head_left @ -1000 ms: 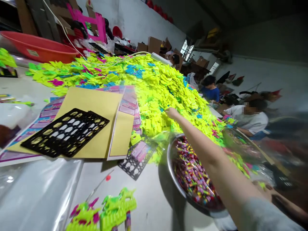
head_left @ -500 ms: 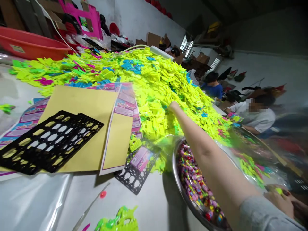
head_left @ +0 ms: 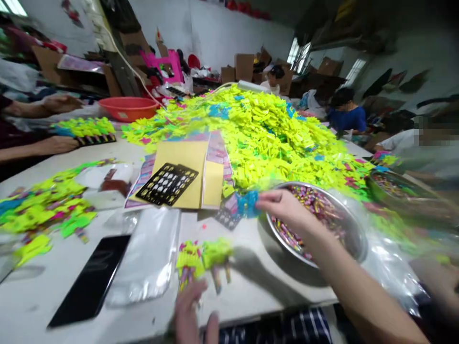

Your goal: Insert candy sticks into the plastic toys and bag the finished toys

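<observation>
My right hand (head_left: 283,205) pinches a blue plastic toy piece (head_left: 247,204) above the table, beside a metal bowl (head_left: 272,229) of small wrapped candies (head_left: 315,203). Low in the view is my left hand (head_left: 191,310), blurred, its finger and thumb apart with nothing seen between them. Just beyond its fingertips lie yellow-green toy pieces (head_left: 217,253) with wrapped candy sticks attached. A large heap of yellow-green plastic pieces (head_left: 279,138) rises behind the bowl.
Black perforated trays (head_left: 168,184) lie on yellow card (head_left: 179,152). Clear plastic bags (head_left: 147,258) partly cover a black flat panel (head_left: 91,282). At left, another person's hand (head_left: 59,145) holds a loaded tray; a red basin (head_left: 129,109) stands behind. More people sit at right.
My right hand has come back from the heap with a blue toy piece. My left hand has come into view at the bottom. The camera view has turned left and widened over the table.
</observation>
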A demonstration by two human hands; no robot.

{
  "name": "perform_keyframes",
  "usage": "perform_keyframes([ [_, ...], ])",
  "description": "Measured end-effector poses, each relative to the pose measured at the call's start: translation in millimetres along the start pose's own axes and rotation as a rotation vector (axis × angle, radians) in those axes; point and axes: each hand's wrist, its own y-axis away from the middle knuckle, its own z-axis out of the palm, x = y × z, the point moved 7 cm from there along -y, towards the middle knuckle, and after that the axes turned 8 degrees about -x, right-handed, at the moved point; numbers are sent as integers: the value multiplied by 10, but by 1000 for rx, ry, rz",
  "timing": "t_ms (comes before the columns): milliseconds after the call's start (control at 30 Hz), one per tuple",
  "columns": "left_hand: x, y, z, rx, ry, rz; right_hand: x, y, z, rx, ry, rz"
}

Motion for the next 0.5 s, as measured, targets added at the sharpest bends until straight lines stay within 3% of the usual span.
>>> perform_keyframes([
  [67,41,-4,310,-146,435,-208,236,515,491,-79,-180,87],
  [167,170,7,614,-220,482,-368,559,1069,864,-52,-303,168],
  [267,181,102,746,-187,554,-571,887,1418,795,173,-354,167],
  [367,234,168,829,-208,669,-632,1206,1691,625,399,-519,173],
  [500,314,206,949,-259,884,-660,1364,1850,630,364,-668,205],
])
